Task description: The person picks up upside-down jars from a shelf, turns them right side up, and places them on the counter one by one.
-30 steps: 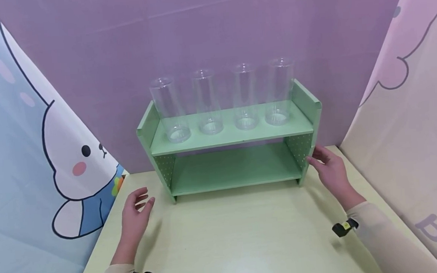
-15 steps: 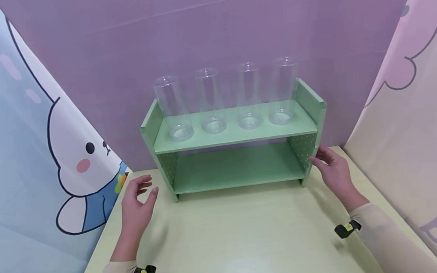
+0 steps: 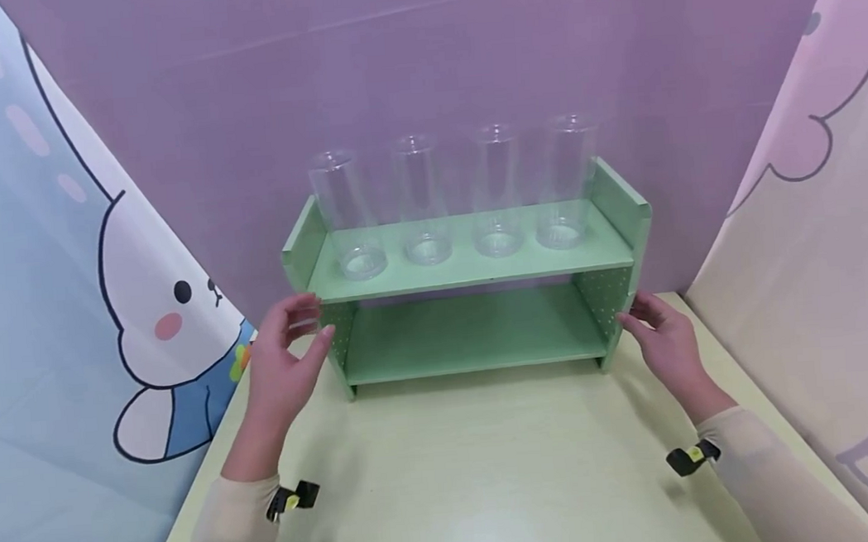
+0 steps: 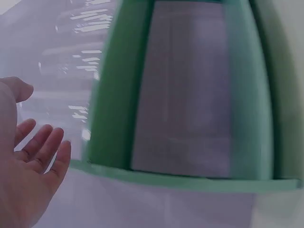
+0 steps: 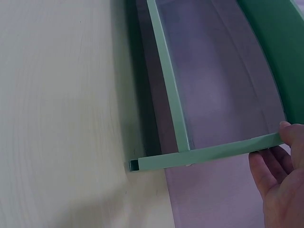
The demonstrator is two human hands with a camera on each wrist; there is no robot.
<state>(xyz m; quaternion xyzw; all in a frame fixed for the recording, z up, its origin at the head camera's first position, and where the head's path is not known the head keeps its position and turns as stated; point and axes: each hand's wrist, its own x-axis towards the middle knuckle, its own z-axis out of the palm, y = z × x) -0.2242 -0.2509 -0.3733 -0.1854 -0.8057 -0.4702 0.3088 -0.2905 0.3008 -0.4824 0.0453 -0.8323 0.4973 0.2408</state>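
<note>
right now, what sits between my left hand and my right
The green rack, with four clear cylinders on top; the head view shows it.

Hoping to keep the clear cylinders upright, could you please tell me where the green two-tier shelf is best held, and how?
Probably by the left panel and right panel, each from outside, below the upper tier bearing the clear cylinders: the panels' thin, upright edges suit pinching.
</note>
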